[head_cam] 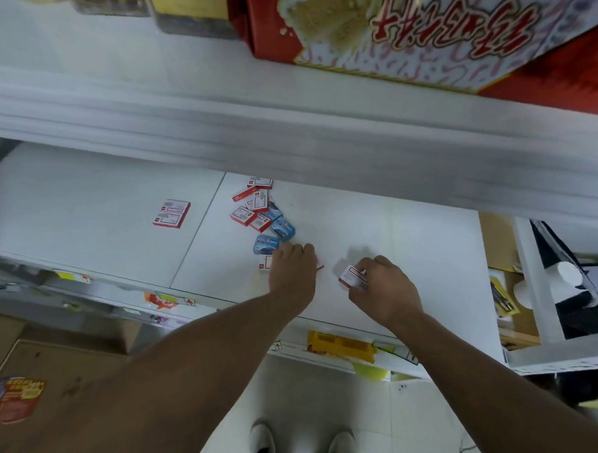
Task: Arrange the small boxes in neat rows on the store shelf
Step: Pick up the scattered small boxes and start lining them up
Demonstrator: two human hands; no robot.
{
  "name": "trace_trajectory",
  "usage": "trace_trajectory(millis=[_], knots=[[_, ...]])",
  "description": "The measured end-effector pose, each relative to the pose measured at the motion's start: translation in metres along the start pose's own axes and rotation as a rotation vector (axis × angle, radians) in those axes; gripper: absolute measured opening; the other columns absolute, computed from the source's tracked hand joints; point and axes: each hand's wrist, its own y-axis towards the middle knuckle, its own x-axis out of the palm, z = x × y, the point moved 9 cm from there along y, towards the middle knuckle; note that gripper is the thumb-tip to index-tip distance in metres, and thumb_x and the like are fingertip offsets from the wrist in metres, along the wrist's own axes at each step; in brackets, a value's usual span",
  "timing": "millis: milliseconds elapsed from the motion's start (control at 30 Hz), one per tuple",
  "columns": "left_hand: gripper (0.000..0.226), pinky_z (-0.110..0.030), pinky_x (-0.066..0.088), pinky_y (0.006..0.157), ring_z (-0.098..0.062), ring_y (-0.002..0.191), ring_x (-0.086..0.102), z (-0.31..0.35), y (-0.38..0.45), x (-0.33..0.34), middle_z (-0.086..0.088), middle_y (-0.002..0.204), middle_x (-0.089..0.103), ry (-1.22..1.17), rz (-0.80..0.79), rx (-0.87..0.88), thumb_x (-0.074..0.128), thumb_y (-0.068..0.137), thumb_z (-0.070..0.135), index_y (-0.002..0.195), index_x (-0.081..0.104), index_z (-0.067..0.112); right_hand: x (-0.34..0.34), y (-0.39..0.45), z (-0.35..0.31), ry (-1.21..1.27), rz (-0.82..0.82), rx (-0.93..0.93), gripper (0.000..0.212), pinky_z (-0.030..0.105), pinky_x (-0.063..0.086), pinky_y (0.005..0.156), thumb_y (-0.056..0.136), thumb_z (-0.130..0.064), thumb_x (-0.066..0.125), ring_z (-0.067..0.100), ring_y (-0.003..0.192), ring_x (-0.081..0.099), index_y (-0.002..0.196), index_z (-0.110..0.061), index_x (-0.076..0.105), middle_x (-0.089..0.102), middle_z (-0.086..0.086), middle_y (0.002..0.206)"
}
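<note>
Shelf (pixel 393 229), white, lower tier; contents listed left to right.

1. Paired boxes (pixel 172 214), red-and-white, squared together, lying well apart from the rest.
2. Loose heap (pixel 256 211): red-and-white boxes overlapping at odd angles, with blue boxes (pixel 274 232) at its near end. No row formed yet.
3. Left hand (pixel 292 271), fingers curled down over a red-and-white box (pixel 265 262) at the shelf front, beside the nearest blue box; whether it grips or only presses, cannot tell.
4. Right hand (pixel 382 287), pinching one small box (pixel 353 277) (white label, red edge), tilted, apparently just above the shelf.

Risk, as judged: the boxes look light and slick, so a sweeping left wrist could scatter the heap or nudge a box over the front edge.
</note>
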Motion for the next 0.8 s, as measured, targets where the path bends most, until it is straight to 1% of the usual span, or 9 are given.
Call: trace_trajectory(millis=[67,133,200,333,400,500,600,667,800], knots=[[0.035,-0.04,0.05,0.108,-0.025,0.121,0.058,0.005,-0.01,-0.007,-0.007,0.128,0.065,-0.06,0.044,0.038,0.072,0.1,0.02,0.13,0.055,0.017,-0.005,-0.002,-0.004,0.0,-0.01,-0.021,0.038,0.038,0.057,0.078,0.081,-0.036,0.066,0.02,0.098,0.06,0.119,-0.03,0.064,0.059,-0.005,0.105],[0.033,-0.037,0.055,0.098,-0.024,0.111,0.061,0.005,-0.022,-0.017,-0.006,0.123,0.064,-0.108,0.075,0.055,0.071,0.098,0.015,0.129,0.057,0.018,-0.008,-0.003,-0.01,-0.009,-0.01,-0.045,0.037,0.037,0.057,0.081,0.083,-0.032,0.065,0.02,0.103,0.059,0.12,-0.029,0.064,0.061,-0.005,0.108],[0.035,-0.036,0.057,0.088,-0.024,0.105,0.062,-0.004,-0.037,-0.025,-0.008,0.123,0.063,-0.133,0.08,0.023,0.069,0.097,0.013,0.131,0.058,0.017,-0.008,-0.004,-0.019,-0.016,-0.007,-0.089,0.038,0.036,0.055,0.084,0.086,-0.029,0.064,0.02,0.11,0.056,0.124,-0.028,0.064,0.062,-0.005,0.113],[0.044,-0.038,0.056,0.09,-0.026,0.115,0.06,-0.051,-0.075,-0.041,-0.007,0.136,0.06,-0.196,0.043,-0.136,0.066,0.101,0.023,0.143,0.054,0.019,0.002,-0.009,-0.053,-0.004,-0.039,-0.205,0.042,0.033,0.056,0.088,0.094,-0.029,0.064,0.02,0.117,0.061,0.136,-0.027,0.06,0.063,-0.004,0.124],[0.043,-0.041,0.056,0.088,-0.029,0.117,0.058,-0.078,-0.096,-0.052,-0.008,0.135,0.058,-0.198,0.034,-0.199,0.063,0.101,0.022,0.143,0.054,0.019,0.008,-0.011,-0.078,-0.021,-0.057,-0.285,0.044,0.03,0.057,0.089,0.098,-0.033,0.066,0.018,0.118,0.064,0.14,-0.025,0.058,0.064,-0.003,0.128],[0.039,-0.043,0.055,0.082,-0.032,0.117,0.058,-0.117,-0.131,-0.07,-0.009,0.132,0.058,-0.182,0.02,-0.27,0.061,0.101,0.02,0.14,0.057,0.018,0.017,-0.017,-0.122,-0.02,-0.078,-0.387,0.044,0.023,0.054,0.082,0.098,-0.038,0.068,0.017,0.117,0.066,0.138,-0.024,0.06,0.066,-0.003,0.126],[0.042,-0.04,0.049,0.08,-0.034,0.122,0.056,-0.156,-0.166,-0.087,-0.007,0.133,0.055,-0.195,0.003,-0.354,0.062,0.099,0.021,0.141,0.056,0.019,0.025,-0.029,-0.168,-0.019,-0.102,-0.457,0.044,0.028,0.06,0.086,0.095,-0.04,0.072,0.018,0.118,0.068,0.135,-0.026,0.061,0.067,-0.004,0.13],[0.044,-0.044,0.054,0.085,-0.034,0.123,0.057,-0.184,-0.192,-0.098,-0.005,0.133,0.054,-0.233,0.013,-0.414,0.063,0.097,0.023,0.141,0.056,0.021,0.029,-0.043,-0.205,-0.066,-0.109,-0.542,0.043,0.031,0.061,0.087,0.096,-0.037,0.072,0.02,0.118,0.067,0.136,-0.027,0.06,0.065,-0.003,0.132],[0.048,-0.05,0.058,0.091,-0.033,0.126,0.058,-0.23,-0.241,-0.121,-0.004,0.134,0.057,-0.265,0.061,-0.496,0.063,0.096,0.02,0.144,0.057,0.024,0.035,-0.069,-0.271,-0.118,-0.098,-0.681,0.043,0.031,0.054,0.086,0.098,-0.027,0.07,0.024,0.119,0.062,0.139,-0.024,0.058,0.061,0.001,0.13]])
